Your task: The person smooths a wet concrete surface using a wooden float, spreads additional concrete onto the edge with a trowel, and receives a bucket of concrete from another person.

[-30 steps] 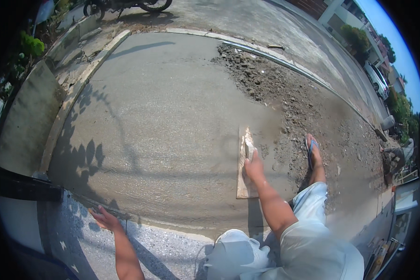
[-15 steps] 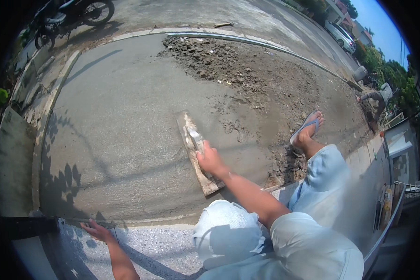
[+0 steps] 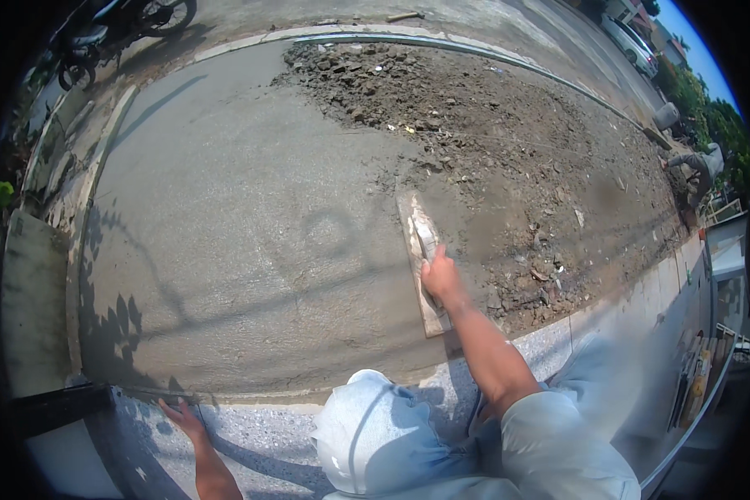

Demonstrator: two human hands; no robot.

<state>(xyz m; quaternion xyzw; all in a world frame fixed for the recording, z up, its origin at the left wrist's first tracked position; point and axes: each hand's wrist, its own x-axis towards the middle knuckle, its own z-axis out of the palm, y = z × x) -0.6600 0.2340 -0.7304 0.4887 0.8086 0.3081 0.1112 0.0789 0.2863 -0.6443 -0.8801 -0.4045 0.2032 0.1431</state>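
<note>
Outdoor ground, with grey concrete [image 3: 250, 217] over what looks like half of it.
Nearest, the left hand [image 3: 185, 420] is open, fingers spread at the speckled ledge [image 3: 262, 422]; contact is unclear. Ahead and rightward, the right hand [image 3: 442, 277] grips a float [image 3: 417, 260] at the concrete's edge. Left of that hand, the surface looks mostly levelled; rightward and beyond, rubble [image 3: 508, 125] lies uncovered.
</note>
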